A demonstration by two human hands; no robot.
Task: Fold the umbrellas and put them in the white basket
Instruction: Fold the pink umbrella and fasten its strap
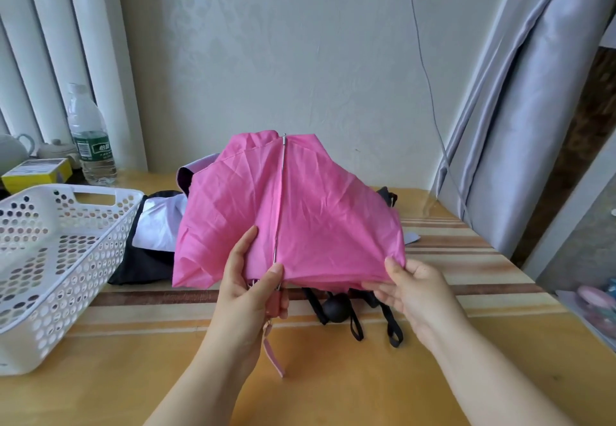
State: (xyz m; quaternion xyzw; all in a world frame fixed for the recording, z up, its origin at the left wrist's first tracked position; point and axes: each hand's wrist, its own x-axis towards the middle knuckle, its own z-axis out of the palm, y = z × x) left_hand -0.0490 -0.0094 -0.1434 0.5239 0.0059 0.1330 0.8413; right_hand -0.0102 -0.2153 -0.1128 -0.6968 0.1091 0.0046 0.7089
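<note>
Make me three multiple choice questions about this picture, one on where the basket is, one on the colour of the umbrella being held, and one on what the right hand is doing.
1. The white basket stands
A. left of the umbrella
B. right of it
C. on the floor

2. The umbrella in hand is
A. black
B. pink
C. yellow

3. The right hand
A. lies flat on the table
B. holds a bottle
C. pinches the canopy's edge

Answers:
1 A, it sits at the table's left side.
2 B, its canopy is pink.
3 C, thumb and fingers clamp the pink hem, while the left hand grips the handle.
</note>
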